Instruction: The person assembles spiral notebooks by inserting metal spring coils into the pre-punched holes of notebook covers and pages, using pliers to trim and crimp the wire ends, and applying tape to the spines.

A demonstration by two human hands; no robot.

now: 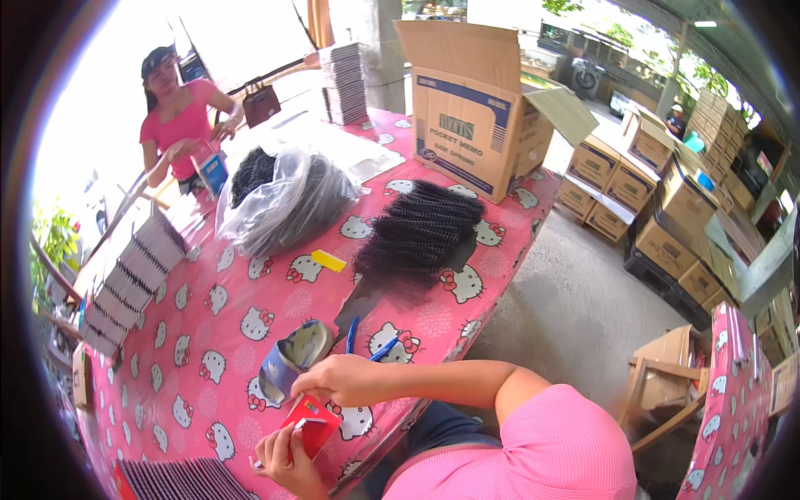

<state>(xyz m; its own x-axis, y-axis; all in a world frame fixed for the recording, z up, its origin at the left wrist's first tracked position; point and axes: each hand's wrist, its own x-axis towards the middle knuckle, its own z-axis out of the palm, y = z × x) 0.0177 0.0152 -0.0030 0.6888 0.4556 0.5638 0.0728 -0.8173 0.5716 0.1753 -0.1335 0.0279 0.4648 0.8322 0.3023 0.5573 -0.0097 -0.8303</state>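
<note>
A small red memo notebook [321, 430] is held low at the table's near edge. My left hand [289, 461] grips its lower left side, fingers curled round it. At the notebook's upper edge, the fingers of my right hand [333, 379] are closed and bent downward; my hand hides exactly what they pinch there. Just beyond lies a blue slipper-shaped item [293, 358]. To its right rests a tool with two blue handles [367, 340], probably pliers. A heap of black spiral binding coils [421, 233] is spread farther back on the pink patterned tablecloth [242, 287].
Coils fill a clear plastic bag [287, 204] by a yellow piece [329, 261]. Notebook stacks [133, 275] line the left; a row of bound notebooks [179, 479] is at lower left. An opened carton [467, 121] stands behind. Across the table, a person [187, 125] holds a blue item.
</note>
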